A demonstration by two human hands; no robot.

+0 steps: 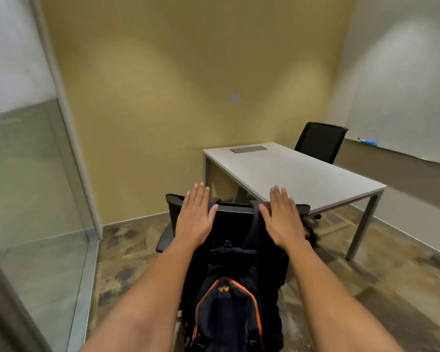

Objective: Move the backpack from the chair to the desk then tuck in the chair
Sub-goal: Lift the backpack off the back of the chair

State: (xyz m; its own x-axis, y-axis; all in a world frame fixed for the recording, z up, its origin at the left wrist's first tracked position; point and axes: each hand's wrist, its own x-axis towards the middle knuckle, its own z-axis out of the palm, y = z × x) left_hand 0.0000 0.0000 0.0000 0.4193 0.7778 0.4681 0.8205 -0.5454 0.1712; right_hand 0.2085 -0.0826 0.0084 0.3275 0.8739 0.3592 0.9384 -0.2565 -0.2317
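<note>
A black backpack [226, 308] with orange trim hangs on the back of a black office chair [235, 224], its strap looped over the top edge of the backrest. The chair stands out from the white desk [297, 174], a little to the desk's near left. My left hand [194, 219] is held flat over the left part of the backrest, fingers apart, holding nothing. My right hand [281, 215] is flat over the right part, beside the strap, also holding nothing. The chair's seat is hidden behind the backrest and the backpack.
A second black chair [318, 141] stands at the desk's far side by the whiteboard wall [401, 97]. A grey cable hatch [248, 149] is set in the desktop. A glass partition [31, 174] runs along the left. Bare floor lies to the right.
</note>
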